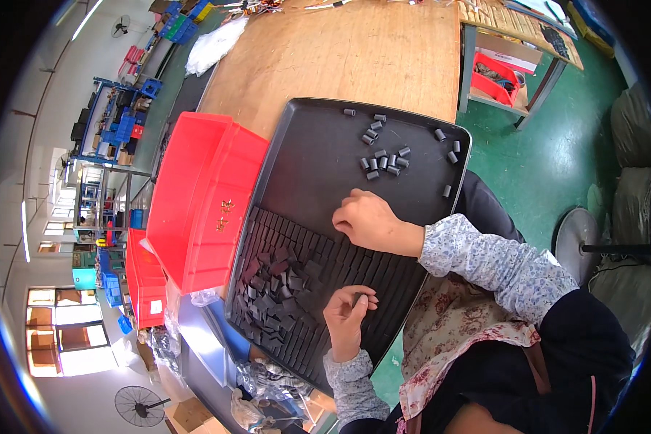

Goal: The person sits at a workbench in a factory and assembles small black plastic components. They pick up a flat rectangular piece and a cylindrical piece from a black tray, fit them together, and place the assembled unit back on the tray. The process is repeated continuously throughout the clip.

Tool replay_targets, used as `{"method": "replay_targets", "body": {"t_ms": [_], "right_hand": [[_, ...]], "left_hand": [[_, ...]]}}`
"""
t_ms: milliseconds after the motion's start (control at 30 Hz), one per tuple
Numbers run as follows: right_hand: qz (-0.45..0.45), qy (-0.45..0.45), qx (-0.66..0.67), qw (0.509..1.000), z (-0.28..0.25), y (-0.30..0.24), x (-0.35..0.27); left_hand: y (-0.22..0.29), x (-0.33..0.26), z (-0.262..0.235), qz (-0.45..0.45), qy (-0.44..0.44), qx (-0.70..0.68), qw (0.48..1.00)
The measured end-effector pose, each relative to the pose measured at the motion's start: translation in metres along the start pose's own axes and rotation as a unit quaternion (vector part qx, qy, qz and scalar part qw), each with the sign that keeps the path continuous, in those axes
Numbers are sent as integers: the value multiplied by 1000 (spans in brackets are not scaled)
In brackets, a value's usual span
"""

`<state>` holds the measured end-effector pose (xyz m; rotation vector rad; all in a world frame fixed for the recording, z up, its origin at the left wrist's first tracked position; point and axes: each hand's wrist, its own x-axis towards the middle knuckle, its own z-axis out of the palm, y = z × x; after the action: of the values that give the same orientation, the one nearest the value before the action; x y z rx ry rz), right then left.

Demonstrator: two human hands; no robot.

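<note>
Pinching dark piece (358,299) in left hand (346,320); curling right hand (372,223), can't tell around what, over tray (304,159) on wooden table (354,58), with bin (204,170) leftward, green floor (542,145) rightward.

Tray (315,137) — smooth, dull sheen; small cylinders (383,163) — matt; red bin (220,173) — glossy smooth plastic; counter (354,54) smooth wood; sleeve (484,257) wrinkled cloth.

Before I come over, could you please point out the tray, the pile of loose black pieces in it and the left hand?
Tray (307,163): head view, bare floor.
Pile (276,291): head view, its middle.
Left hand (346,322): head view, middle of the hand.
</note>
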<state>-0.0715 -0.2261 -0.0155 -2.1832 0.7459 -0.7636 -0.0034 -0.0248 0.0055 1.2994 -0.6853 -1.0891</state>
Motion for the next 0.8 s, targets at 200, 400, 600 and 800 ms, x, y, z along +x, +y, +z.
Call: {"method": "replay_targets", "body": {"t_ms": [200,400,600,800], "right_hand": [[-35,39,-55,997,-5,10,-12],[-14,-33,-7,999,-31,14,-35],[49,-102,321,940,-61,-10,-45],[48,-246,409,878,-47,-20,-60]], "left_hand": [[6,2,13,-25,43,2,999],[0,0,3,-41,12,18,999],[0,-1,2,-51,29,17,998],[1,0,5,-51,11,25,998]]}}
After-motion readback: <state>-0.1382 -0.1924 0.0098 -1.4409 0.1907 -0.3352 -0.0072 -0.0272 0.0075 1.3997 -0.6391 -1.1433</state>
